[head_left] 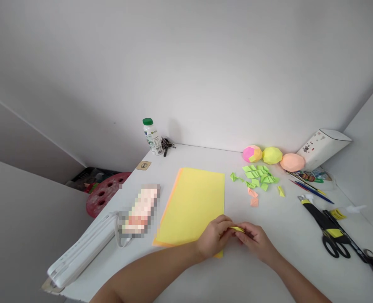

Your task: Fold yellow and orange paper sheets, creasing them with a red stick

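A small folded piece of yellow paper (237,229) is pinched between my two hands, above the table just right of the paper sheets. My left hand (214,237) grips its left end, over the lower right corner of the yellow paper sheets (194,202). On the other end the fingers of my right hand (256,242) are closed. Most of the folded piece is hidden by my fingers. Beyond my hands lie several folded green paper pieces (258,174), a few peach folded pieces (254,202) and one yellow-green folded piece (281,191).
Three faceted paper balls (272,155) sit by the wall beside a white container (323,147). Scissors (326,229), pens (314,191) and a glue tube (337,213) lie at the right. Leftward are a bottle (153,136), a pixelated flat object (142,208) and a white power strip (83,250).
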`<state>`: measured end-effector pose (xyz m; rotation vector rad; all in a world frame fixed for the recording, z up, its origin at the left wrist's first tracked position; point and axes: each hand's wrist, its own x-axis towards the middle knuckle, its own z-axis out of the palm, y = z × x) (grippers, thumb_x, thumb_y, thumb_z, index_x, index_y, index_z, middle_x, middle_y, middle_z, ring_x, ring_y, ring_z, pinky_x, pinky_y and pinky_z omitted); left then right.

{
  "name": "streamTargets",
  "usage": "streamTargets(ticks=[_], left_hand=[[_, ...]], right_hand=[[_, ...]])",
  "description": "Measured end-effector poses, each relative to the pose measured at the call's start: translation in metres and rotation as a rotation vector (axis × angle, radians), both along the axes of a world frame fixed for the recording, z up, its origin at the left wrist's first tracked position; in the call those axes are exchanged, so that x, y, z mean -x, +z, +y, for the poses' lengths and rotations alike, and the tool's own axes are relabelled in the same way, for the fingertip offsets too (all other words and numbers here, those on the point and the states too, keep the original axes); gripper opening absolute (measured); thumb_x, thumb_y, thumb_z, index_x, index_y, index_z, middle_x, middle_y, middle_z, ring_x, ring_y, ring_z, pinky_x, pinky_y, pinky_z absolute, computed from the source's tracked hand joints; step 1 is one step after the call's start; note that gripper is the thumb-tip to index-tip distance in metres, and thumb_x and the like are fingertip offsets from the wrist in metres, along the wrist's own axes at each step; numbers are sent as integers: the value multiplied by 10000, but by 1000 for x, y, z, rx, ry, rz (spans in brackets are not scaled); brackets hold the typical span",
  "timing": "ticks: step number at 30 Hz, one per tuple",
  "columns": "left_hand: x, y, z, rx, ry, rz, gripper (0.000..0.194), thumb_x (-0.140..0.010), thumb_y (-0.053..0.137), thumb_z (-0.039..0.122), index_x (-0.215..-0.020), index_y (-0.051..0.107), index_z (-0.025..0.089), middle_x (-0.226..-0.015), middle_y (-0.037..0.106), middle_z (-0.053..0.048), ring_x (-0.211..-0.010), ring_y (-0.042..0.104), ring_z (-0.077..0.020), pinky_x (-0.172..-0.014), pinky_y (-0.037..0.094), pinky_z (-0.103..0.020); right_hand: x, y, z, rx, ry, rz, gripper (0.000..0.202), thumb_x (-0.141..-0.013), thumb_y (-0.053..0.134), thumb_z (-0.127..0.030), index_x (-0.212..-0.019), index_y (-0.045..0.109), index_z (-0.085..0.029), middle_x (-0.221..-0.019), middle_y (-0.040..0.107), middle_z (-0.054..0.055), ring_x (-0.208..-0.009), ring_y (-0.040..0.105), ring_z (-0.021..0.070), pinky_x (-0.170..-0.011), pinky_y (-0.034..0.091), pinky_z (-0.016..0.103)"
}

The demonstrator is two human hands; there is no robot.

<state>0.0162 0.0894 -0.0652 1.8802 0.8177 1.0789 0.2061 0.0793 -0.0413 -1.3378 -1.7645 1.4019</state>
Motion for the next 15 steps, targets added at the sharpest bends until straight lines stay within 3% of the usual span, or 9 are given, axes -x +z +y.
streamTargets(ticks=[7,10,15], left_hand=[[1,3,3,103,-28,-77,385,-936,455,452,-854,678,150,-766,594,-63,-721,573,-139,-674,494,-264],[1,3,3,138,-57,-97,400,-923,469,481,-847,679,149,-710,583,-45,-666,550,-127,-626,469,-247],[0,0,3,179,-84,-123,388,-903,496,492,-850,688,159,-752,593,-53,-644,540,-115,-587,452,-231]], right_hand=[[-5,3,2,22,5,90,428,-929,408,-541,-814,618,-187,-706,572,22,-669,523,151,-617,426,269],[-4,4,2,10,-3,91,436,-904,449,-563,-752,600,-184,-676,558,15,-644,509,145,-605,422,268],[-3,1,2,64,-165,135,431,-817,553,-620,-809,578,-190,-648,570,7,-613,546,152,-583,454,275]])
